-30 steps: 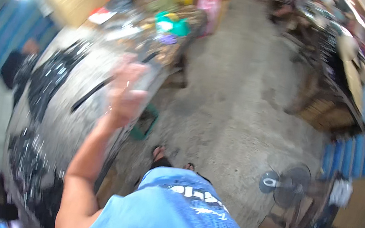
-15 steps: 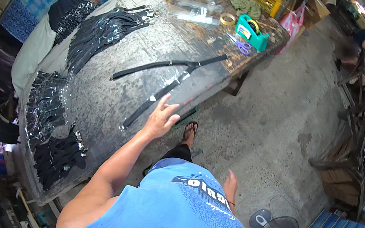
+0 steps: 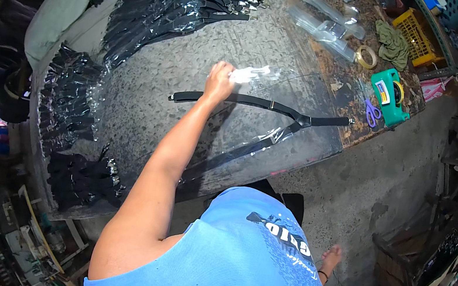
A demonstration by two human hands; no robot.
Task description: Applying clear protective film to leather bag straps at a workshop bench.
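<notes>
One right hand (image 3: 332, 258) hangs low beside the body; its grip cannot be told. One black Y-shaped strap (image 3: 303, 120) lies on the table (image 3: 146, 80), partly behind the outstretched left forearm. The left hand (image 3: 220, 81), back up, curls its fingers at one glossy clear wrapper (image 3: 253, 74); whether it is clasped cannot be told. Beyond: one purple scissors (image 3: 372, 112), one green dispenser (image 3: 389, 99).

The left hand (image 3: 220, 81) has moved from just beside the near branch of the Y-shaped black strap (image 3: 301, 120) to beyond its far branch, so the forearm now crosses over the strap. Its fingers, spread a moment ago, are folded in. A bright, glinting patch of what looks like clear plastic (image 3: 257, 75) has appeared at them, past that far branch; I can't tell if it's gripped. The person has closed in on the strap's near side, and the sandalled foot there has gone from sight. The right hand (image 3: 332, 257), well short of the strap, now sits farther out from the shirt (image 3: 247, 258).
</notes>
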